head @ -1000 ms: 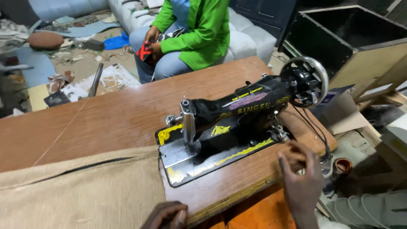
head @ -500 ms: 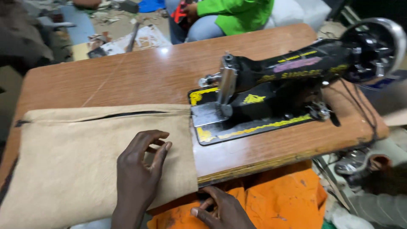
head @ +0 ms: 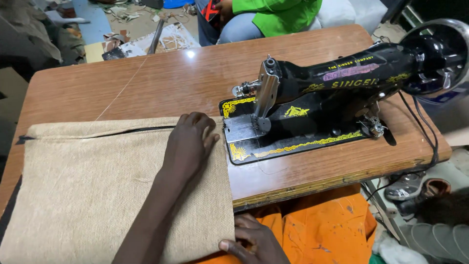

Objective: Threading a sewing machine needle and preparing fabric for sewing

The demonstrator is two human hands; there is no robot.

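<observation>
Wood-grain laminate, reddish brown and glossy, is covering the counter (head: pixel 146 83), and a coarse tan cloth (head: pixel 93 190) of burlap-like weave is lying across its near left part, hanging slightly over the front edge. From the grip outward: the left hand (head: pixel 188 144) is resting flat on the cloth with fingers spread and released — grasping nothing, only pressing the weave down near its right edge. The right hand (head: pixel 254 242) is sitting below the counter's front edge, its thumb and fingers pinching the cloth's lower right corner. A dark slit or seam is running along the cloth's upper fold, toward the left hand's fingertips.

Just beside the cloth's right edge a black sewing machine (head: pixel 337 93) is standing, its smooth enamel body trimmed with yellow ornament, its bright metal needle plate (head: pixel 242 128) nearly touching the cloth. A round chromed handwheel (head: pixel 437 54) is closing off the machine's right end. Orange fabric (head: pixel 317 230) — flecked with pale marks — is showing beneath the counter. Beyond the far edge, a person in a green jacket (head: pixel 273 14) is sitting.
</observation>
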